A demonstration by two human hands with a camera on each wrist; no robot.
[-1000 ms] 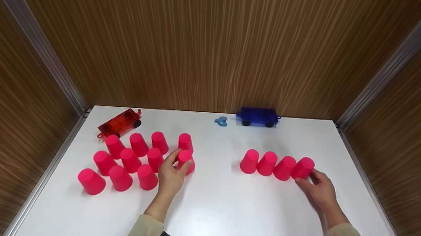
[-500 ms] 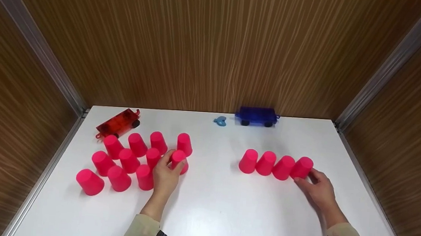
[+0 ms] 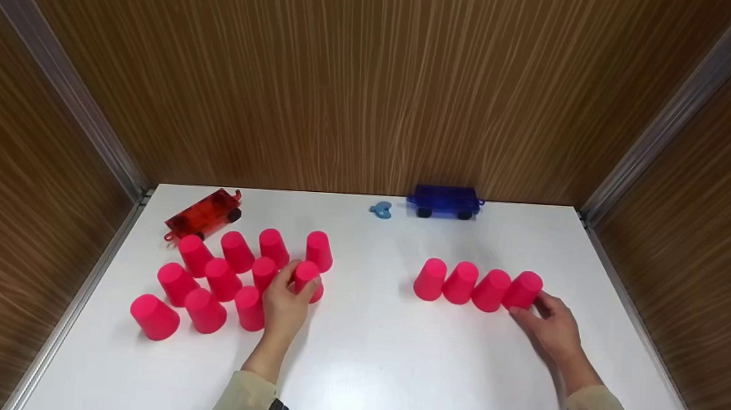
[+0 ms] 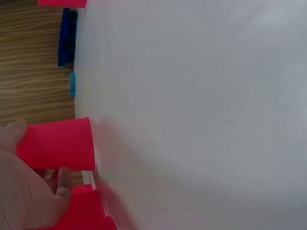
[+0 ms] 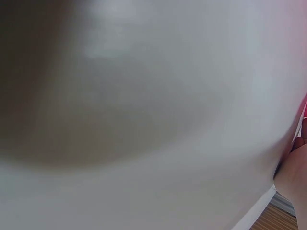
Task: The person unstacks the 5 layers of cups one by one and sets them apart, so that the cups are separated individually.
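My left hand [image 3: 286,305] holds an upside-down pink plastic cup [image 3: 307,283] between thumb and fingers, at the right side of a cluster of similar cups [image 3: 223,280]. In the left wrist view the held cup [image 4: 57,146] has its wide rim against the white table. Over on the right, my right hand [image 3: 556,331] grips the end cup [image 3: 522,290] of a short row of upside-down pink cups [image 3: 461,283]. These stand side by side. Only a sliver of the right hand [image 5: 292,175] shows in the right wrist view.
A red toy wagon [image 3: 204,214] sits slanted behind the cluster. At the back edge stand a blue toy wagon [image 3: 445,201] and a small light-blue piece [image 3: 380,210]. One more pink cup [image 3: 319,251] is just behind the left hand's cup. Wood-patterned walls [image 3: 374,83] enclose the white table [image 3: 392,374].
My left hand has slid its cup a little to the left, closer to the cluster. The right hand keeps its hold on the end cup and shows no clear movement.
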